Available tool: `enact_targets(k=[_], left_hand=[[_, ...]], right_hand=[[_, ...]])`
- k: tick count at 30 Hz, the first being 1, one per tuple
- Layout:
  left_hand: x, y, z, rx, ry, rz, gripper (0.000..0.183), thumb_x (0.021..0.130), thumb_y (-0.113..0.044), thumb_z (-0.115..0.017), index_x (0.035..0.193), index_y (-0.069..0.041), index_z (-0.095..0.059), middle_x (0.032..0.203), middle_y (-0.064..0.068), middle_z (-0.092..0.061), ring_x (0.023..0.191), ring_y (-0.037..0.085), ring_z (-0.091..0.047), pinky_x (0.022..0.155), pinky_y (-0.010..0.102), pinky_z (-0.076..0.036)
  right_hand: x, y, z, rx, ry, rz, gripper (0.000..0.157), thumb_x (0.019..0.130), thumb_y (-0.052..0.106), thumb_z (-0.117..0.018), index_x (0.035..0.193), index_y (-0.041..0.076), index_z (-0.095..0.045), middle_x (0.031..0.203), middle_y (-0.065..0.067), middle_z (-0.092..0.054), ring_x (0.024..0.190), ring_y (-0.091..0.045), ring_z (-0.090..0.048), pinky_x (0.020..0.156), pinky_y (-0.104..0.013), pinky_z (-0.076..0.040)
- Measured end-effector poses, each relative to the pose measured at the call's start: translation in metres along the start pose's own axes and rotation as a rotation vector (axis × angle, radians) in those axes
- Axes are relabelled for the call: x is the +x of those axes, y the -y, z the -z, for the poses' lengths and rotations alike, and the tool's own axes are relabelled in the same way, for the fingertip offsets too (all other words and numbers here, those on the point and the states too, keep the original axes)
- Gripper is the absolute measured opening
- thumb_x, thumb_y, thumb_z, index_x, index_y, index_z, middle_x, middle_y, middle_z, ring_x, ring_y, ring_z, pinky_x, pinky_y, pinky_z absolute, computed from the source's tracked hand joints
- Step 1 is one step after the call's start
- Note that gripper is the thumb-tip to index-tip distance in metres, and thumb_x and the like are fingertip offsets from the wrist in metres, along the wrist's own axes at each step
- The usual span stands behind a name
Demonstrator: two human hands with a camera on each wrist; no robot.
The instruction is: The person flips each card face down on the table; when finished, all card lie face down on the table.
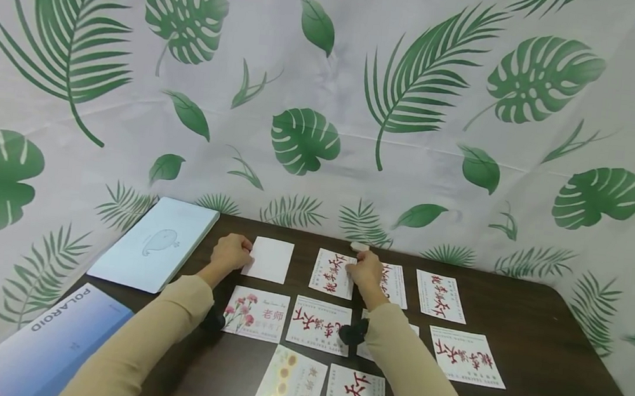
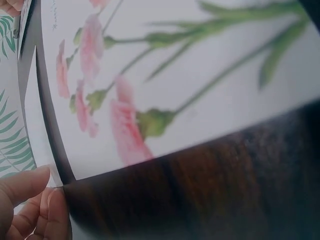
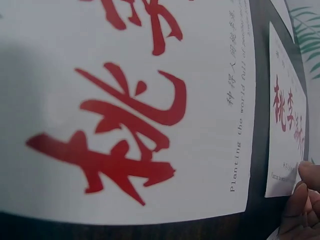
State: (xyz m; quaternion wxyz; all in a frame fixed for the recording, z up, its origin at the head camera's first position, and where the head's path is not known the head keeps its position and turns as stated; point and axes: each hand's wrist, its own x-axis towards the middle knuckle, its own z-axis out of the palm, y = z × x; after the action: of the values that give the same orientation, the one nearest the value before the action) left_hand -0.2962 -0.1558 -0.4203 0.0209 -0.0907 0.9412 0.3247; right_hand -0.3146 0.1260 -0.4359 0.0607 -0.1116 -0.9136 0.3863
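Observation:
At the back of the dark table, my left hand [image 1: 232,252] pinches the left edge of a blank white card [image 1: 271,260]. In the left wrist view, thumb and fingers [image 2: 25,192] meet at that card's corner. My right hand [image 1: 369,273] pinches the right edge of a white card with red brush characters [image 1: 332,273]. The right wrist view shows thumb and fingertips on the corner of this red-lettered card [image 3: 286,125]. Just in front of the left hand lies a card with pink carnations [image 1: 257,313]. Another red-lettered card [image 1: 395,284] is partly behind the right hand.
More red-lettered cards [image 1: 441,296] lie in loose rows, with a yellow-flowered card [image 1: 287,389] at the front. A pale blue box [image 1: 160,243] and a POLAROID box [image 1: 59,345] stand left. A small white object [image 1: 359,246] sits by the leaf-print backdrop [image 1: 328,84].

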Motion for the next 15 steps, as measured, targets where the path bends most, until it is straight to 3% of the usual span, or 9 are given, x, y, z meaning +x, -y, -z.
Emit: enact_targets(k=[5, 10, 15], left_hand=[[-0.001, -0.002, 0.002, -0.007, 0.001, -0.002, 0.029, 0.078, -0.012, -0.071, 0.105, -0.003, -0.066, 0.088, 0.007, -0.065, 0.076, 0.022, -0.060, 0.063, 0.035, -0.049], [-0.001, -0.015, -0.001, -0.061, -0.038, -0.087, 0.028, 0.081, -0.013, -0.070, 0.107, -0.002, -0.065, 0.091, 0.007, -0.066, 0.076, 0.019, -0.060, 0.065, 0.033, -0.050], [-0.003, -0.038, -0.016, -0.269, 0.048, -0.181, 0.030, 0.083, -0.007, -0.068, 0.111, 0.004, -0.062, 0.093, 0.013, -0.064, 0.076, 0.021, -0.064, 0.065, 0.025, -0.055]], right_hand=[[0.000, 0.000, -0.001, -0.031, -0.002, 0.038, 0.034, 0.078, 0.005, -0.071, 0.106, -0.010, -0.057, 0.103, -0.026, -0.062, 0.096, -0.038, -0.058, 0.082, -0.045, -0.050], [0.000, -0.001, -0.003, -0.017, -0.012, 0.053, 0.032, 0.079, 0.004, -0.070, 0.101, -0.005, -0.050, 0.100, -0.025, -0.054, 0.091, -0.036, -0.051, 0.080, -0.046, -0.046], [-0.002, -0.001, -0.006, 0.013, -0.036, 0.063, 0.029, 0.079, 0.000, -0.068, 0.099, -0.002, -0.047, 0.089, -0.018, -0.051, 0.080, -0.031, -0.048, 0.071, -0.043, -0.044]])
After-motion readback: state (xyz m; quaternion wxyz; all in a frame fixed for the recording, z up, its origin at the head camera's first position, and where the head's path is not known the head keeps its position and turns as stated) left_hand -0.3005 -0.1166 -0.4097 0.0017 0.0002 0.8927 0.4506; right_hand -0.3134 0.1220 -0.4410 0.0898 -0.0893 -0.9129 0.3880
